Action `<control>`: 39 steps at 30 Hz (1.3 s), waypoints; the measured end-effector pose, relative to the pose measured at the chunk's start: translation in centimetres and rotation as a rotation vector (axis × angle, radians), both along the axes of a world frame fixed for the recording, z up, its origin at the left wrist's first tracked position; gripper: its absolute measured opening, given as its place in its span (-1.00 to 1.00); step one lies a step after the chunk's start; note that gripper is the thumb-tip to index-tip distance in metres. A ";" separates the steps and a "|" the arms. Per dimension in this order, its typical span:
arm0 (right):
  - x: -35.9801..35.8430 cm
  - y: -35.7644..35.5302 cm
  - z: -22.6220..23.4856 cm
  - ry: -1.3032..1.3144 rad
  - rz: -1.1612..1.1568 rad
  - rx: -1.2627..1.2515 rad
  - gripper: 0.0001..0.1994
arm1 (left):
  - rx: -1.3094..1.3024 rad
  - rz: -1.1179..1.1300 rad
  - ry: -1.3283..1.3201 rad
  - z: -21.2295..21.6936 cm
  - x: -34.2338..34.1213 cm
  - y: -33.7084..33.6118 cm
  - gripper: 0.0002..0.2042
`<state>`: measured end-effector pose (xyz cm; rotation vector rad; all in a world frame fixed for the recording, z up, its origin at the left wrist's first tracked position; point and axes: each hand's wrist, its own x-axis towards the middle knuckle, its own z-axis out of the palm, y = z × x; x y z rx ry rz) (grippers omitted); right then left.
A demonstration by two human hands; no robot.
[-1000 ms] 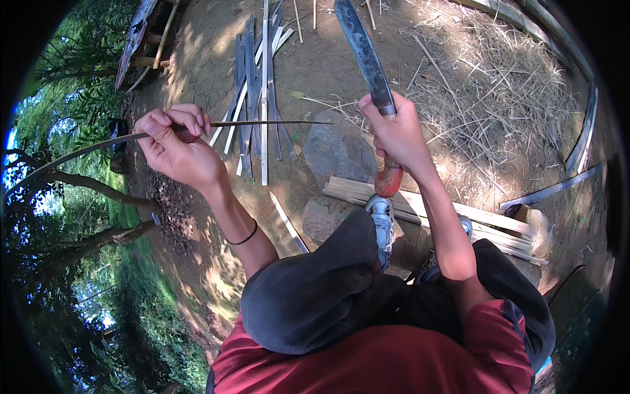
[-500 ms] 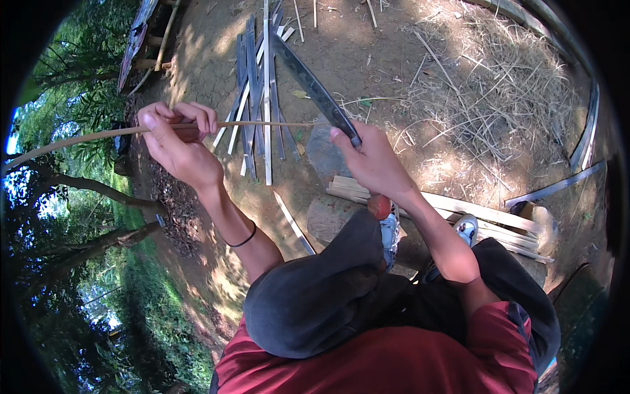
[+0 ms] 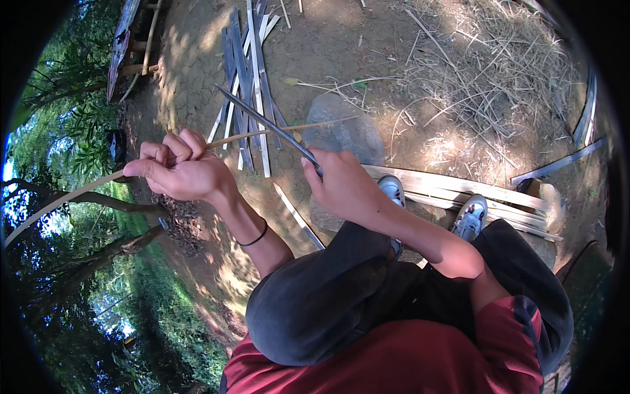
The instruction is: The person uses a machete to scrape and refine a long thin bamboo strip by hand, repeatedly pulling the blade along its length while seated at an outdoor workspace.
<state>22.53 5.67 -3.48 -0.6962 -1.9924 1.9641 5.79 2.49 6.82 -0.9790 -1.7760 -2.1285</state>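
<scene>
My left hand is closed around a long, thin bamboo strip. One end of the strip bends away past the left rim; its thin other end reaches out to the right above the ground. In my right hand is a knife with a long dark blade, seen nearly edge-on and pointing up and left. The blade crosses the strip to the right of my left hand; whether they touch I cannot tell. My fingers hide most of the knife's handle.
Several flat split strips lie piled on the dirt ahead. A flat grey stone sits beyond my right hand. Pale split slats rest by my shoes. Thin shavings cover the ground at far right. A single strip lies near my knee.
The knife has swung lower and turned from broadside to edge-on, crossing the strip closer to my left hand. My right hand has moved slightly left and down; my left hand has turned, still gripping the strip.
</scene>
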 end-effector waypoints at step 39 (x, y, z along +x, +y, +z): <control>0.5 -2.7 3.2 0.040 0.057 0.102 -0.77 | 0.037 0.032 0.043 4.4 1.5 -2.0 -0.49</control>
